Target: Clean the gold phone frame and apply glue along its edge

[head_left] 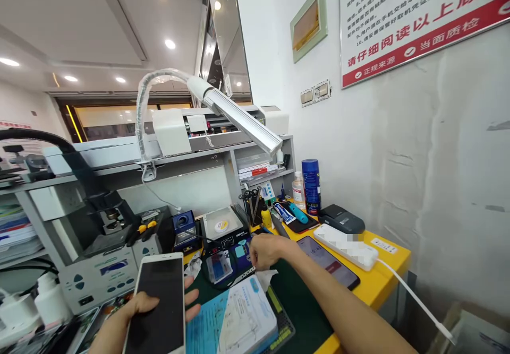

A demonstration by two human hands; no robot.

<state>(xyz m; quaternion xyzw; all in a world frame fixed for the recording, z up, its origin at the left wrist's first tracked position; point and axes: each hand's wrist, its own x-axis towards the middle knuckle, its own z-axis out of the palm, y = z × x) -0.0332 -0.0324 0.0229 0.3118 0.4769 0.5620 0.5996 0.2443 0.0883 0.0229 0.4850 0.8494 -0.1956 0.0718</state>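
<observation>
My left hand (143, 305) is wrapped round a white-framed smartphone (162, 290) with a dark screen, thumb across its face and fingertips showing past its right edge. My right hand (268, 249) reaches to the middle of the bench with curled fingers pointing down; whatever they grip, if anything, is hidden. Just below that hand, a white wipe sticks up from a blue and white box (247, 317). Beyond the fingers lie a blue tray with small parts (219, 267) and a hot plate (225, 226) with a pale top.
Right of my forearm lies another phone (329, 261) with a lit screen, beside a white power strip (346, 245). A blue spray can (311, 187) stands by the wall. At left is a grey bench machine (99, 277); a white lamp (239, 118) hangs over the back.
</observation>
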